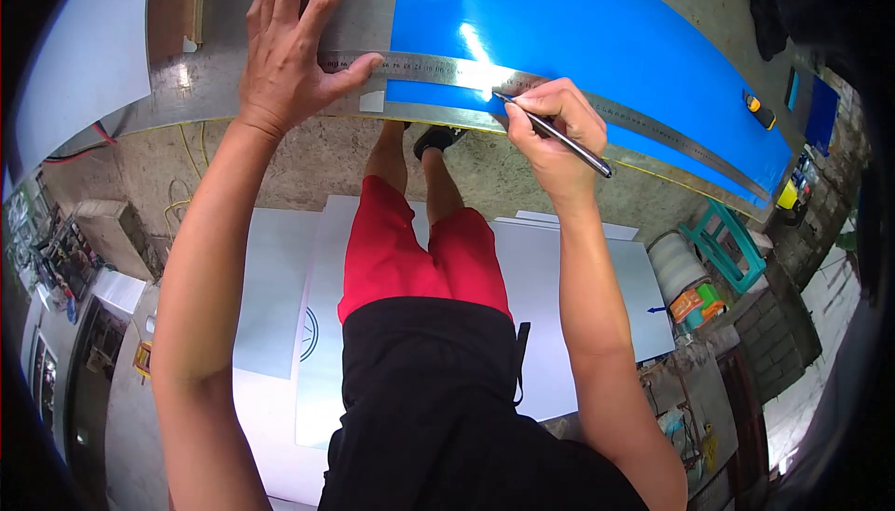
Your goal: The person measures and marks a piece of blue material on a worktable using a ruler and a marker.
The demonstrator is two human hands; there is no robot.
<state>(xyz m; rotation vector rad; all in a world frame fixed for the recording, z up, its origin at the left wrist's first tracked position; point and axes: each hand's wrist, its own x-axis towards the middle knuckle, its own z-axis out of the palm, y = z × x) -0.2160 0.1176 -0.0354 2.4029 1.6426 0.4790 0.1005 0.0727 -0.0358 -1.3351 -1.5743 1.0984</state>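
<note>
A long steel ruler (pixel 424 68) lies across a glossy blue sheet (pixel 569 17) near the edge closest to me. My left hand (pixel 284 59) rests at the ruler's left end, fingers spread and stretched out over the metal table (pixel 359 12), the thumb on the ruler. In my right hand (pixel 562 133) is a dark pen (pixel 569 145), gripped between thumb and fingers and tilted. Its tip is right at the ruler's near edge, over the blue sheet. A small pale scrap (pixel 372 101) lies below my left thumb at the table's edge.
A yellow-and-black utility knife (pixel 760 111) lies on the blue sheet's right end. A pale sheet (pixel 89 45) extends at the left. Behind me, large white sheets (pixel 275 292) lean or lie low, with a teal stool (pixel 732 245) to the right.
</note>
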